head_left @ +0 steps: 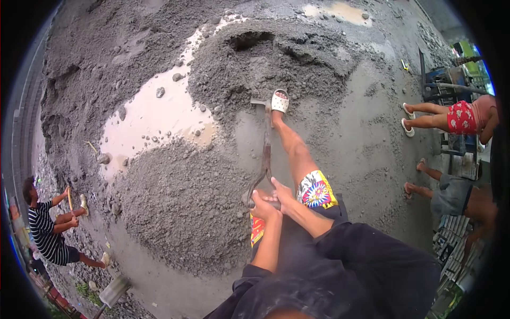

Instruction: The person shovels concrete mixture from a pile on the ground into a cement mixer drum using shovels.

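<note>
— Start at the left: who is that at the edge?

— A person in a black-and-white striped shirt (45,229), bent low with a pale wooden-handled tool (69,200), working the rim of the heap. Well apart from our digger. Beside them lies a milky beige puddle of water (154,117) pooled in a hollow of the big grey mound of wet sand and gravel (175,196), stones dotted through it.

— And the one wearing the camera?

— In the middle. Both hands sit on the grip of a rusty long-shafted metal shovel (265,154). The left hand (261,206) has its fingers curled tight round the D-shaped handle; the right hand (281,192) is clamped on it just above, touching the other. The shaft runs away from the body to the blade, which is sunk in the grey mix near the top of the mound.

— Why the foot up there?

— I'd judge it is for leverage: the white perforated sandal (280,101) rests on the blade's shoulder, leg stretched along the shaft, so weight drives the blade down while the hands steady it.

— Anything in the way?

— To the right, a person in red patterned shorts (461,117) stands on the slab, another in grey shorts (451,194) below; near, but clear of the shovel. Past them, blue metal equipment (443,80), hard to make out.
</note>
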Tool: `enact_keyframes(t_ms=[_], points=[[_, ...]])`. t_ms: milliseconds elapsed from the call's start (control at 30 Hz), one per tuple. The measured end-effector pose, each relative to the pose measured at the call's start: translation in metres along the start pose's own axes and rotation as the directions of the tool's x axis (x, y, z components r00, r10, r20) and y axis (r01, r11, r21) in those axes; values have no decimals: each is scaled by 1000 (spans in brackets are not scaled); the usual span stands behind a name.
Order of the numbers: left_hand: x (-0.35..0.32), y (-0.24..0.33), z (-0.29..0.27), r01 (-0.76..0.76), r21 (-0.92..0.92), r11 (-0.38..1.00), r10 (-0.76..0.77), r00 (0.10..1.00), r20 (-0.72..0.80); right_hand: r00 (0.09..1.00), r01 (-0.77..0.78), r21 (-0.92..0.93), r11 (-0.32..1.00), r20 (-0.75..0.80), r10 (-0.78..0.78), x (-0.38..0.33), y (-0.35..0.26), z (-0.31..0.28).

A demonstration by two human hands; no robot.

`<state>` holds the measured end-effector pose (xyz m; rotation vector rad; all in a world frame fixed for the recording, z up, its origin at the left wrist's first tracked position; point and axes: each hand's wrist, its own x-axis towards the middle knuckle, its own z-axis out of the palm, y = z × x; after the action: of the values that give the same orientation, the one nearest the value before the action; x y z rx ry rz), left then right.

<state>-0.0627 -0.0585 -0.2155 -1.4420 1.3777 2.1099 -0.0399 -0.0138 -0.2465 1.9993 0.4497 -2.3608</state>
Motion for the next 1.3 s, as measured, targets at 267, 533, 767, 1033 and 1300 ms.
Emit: enact_keyframes(t_ms=[267,533,767,1033,1300], points=[[40,-18,9,73,103,992,-47,972,-229,982,5,-233,972,-184,-49,39,-4,15],[20,-10,29,28,-53,998,-33,995,-94,994,-13,-200,980,-105,-8,25,-21,10],[54,-11,19,71,54,996,-60,982,-177,983,-72,-367,927,-185,3,78,-22,29],[107,4,-5,124,87,988,-106,976,-192,998,41,-819,573,56,9,23,-46,42],[301,41,-118,131,278,952,-139,990,7,992,126,-918,377,122,-34,159,-116,34]])
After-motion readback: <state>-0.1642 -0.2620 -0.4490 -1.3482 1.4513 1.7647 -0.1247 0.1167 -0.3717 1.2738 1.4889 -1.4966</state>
